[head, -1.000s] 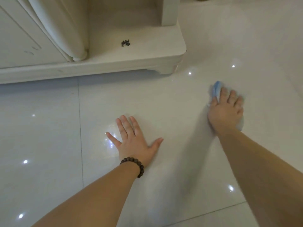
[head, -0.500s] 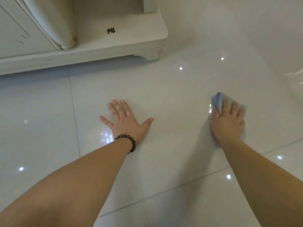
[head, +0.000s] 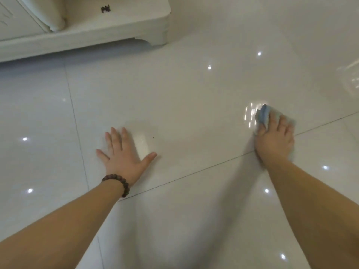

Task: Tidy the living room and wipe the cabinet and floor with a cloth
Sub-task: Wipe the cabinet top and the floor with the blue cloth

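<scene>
My right hand (head: 274,140) presses a blue and white cloth (head: 265,114) flat onto the glossy white tiled floor (head: 194,105), at the right, just beyond a grout line. Most of the cloth is hidden under the palm; a blue fold sticks out past the fingertips. My left hand (head: 124,154) lies flat on the floor with its fingers spread and holds nothing; a dark bead bracelet (head: 117,181) is on its wrist. The cream cabinet (head: 108,33) stands at the top left, its base corner reaching toward the middle.
A small dark object (head: 105,9) lies on the cabinet's low ledge. A tiny dark speck (head: 153,137) sits on the floor right of my left hand. Ceiling lights reflect as bright dots over the tiles. Grout lines cross between my arms.
The view has drawn back from the cabinet. My right hand has slid the cloth toward me and to the right, across the grout line. My left hand stays flat on the floor.
</scene>
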Demonstrator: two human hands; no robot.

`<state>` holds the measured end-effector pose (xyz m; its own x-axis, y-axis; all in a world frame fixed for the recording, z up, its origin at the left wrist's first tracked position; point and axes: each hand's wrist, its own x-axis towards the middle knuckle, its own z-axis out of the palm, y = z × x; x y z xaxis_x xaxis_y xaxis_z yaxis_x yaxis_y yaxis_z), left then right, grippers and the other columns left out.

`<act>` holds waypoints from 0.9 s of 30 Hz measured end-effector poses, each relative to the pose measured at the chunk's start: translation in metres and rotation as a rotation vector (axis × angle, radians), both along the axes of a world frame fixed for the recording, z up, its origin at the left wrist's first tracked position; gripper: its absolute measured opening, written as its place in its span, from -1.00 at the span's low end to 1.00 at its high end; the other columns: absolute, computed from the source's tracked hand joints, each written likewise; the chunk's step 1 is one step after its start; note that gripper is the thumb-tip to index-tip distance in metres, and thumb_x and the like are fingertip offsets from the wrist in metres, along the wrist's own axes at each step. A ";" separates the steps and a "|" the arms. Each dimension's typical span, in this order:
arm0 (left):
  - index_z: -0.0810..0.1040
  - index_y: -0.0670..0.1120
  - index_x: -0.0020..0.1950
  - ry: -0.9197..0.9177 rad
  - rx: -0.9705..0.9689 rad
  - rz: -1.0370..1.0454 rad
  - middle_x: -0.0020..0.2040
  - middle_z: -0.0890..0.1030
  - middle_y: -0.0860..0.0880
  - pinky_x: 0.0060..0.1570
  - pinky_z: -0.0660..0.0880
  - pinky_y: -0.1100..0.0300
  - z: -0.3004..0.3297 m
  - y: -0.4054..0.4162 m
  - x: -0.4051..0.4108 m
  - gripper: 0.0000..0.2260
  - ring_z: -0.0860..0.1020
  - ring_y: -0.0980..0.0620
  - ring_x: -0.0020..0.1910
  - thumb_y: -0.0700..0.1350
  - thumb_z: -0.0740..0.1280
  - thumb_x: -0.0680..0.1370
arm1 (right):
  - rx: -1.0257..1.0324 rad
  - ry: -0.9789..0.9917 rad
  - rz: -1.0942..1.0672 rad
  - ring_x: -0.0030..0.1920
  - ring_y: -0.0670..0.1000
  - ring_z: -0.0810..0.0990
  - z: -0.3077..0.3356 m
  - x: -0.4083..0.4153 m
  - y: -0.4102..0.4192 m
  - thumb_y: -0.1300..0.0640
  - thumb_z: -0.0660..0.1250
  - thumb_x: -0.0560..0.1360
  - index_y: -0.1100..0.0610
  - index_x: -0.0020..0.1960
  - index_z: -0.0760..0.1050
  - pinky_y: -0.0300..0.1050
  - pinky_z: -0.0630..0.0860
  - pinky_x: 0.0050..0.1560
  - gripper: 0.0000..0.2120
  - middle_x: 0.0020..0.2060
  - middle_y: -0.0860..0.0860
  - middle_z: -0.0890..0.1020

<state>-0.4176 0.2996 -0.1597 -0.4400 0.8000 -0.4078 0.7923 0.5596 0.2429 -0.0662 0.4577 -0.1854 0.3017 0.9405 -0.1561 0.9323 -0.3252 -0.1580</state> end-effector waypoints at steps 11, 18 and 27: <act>-0.55 -0.10 0.40 0.085 -0.172 0.041 0.51 -0.42 -0.13 0.43 -0.32 -0.25 -0.018 -0.066 0.033 0.16 -0.46 -0.08 0.47 0.67 -0.24 0.13 | 0.113 0.022 0.621 0.52 0.10 0.12 -0.014 -0.104 -0.124 -0.08 0.07 0.52 -0.10 0.50 0.20 0.14 0.11 0.43 -0.46 0.51 0.00 0.23; -0.64 -0.09 0.32 0.052 -0.177 0.044 0.42 -0.54 -0.10 0.41 -0.33 -0.28 -0.019 -0.066 0.030 0.13 -0.48 -0.11 0.45 0.66 -0.19 0.17 | 0.059 0.070 1.024 0.52 0.13 0.10 -0.008 -0.202 -0.105 -0.04 0.12 0.50 -0.09 0.50 0.20 0.18 0.08 0.45 -0.44 0.50 -0.01 0.24; -0.56 -0.11 0.41 0.043 -0.136 0.049 0.45 -0.52 -0.11 0.40 -0.33 -0.29 -0.021 -0.067 0.030 0.17 -0.50 -0.09 0.44 0.67 -0.14 0.20 | 0.065 0.014 1.077 0.53 0.11 0.06 -0.004 -0.186 -0.112 -0.07 0.05 0.53 -0.09 0.53 0.13 0.15 0.07 0.46 -0.44 0.53 -0.02 0.16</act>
<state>-0.3880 0.2322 -0.1808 -0.4965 0.7158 -0.4910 0.7714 0.6232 0.1286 -0.2527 0.3456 -0.1896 -0.6910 0.7168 -0.0934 0.7211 0.6746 -0.1582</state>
